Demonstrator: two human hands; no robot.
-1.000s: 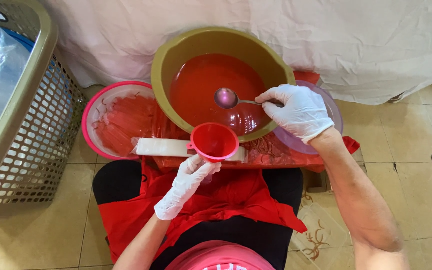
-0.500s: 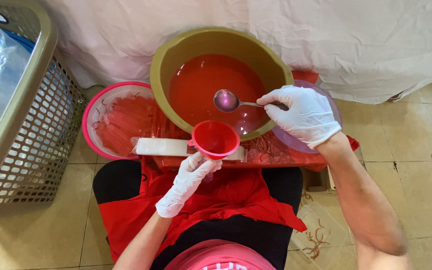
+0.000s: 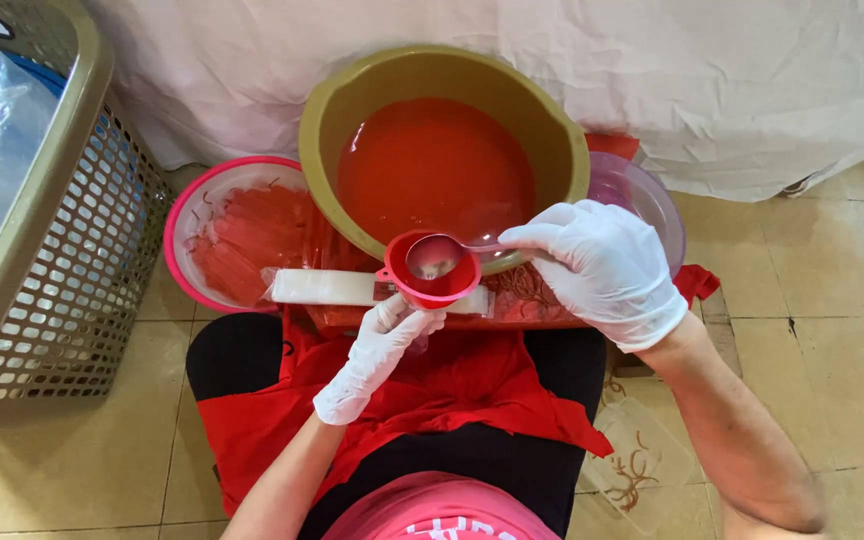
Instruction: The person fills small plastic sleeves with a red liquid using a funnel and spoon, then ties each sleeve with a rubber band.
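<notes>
Head view: right hand (image 3: 607,270) is gripping a spoon (image 3: 439,256) over the red funnel (image 3: 430,268) the left hand (image 3: 382,350) is pinching, while the bowl (image 3: 332,110) is sitting nearly full, most ladling undone.

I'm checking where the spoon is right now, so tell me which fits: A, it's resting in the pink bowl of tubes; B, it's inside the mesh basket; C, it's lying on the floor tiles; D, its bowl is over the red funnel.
D: the right hand holds the metal spoon with its bowl over the mouth of the red funnel, which the left hand holds from below.
</notes>
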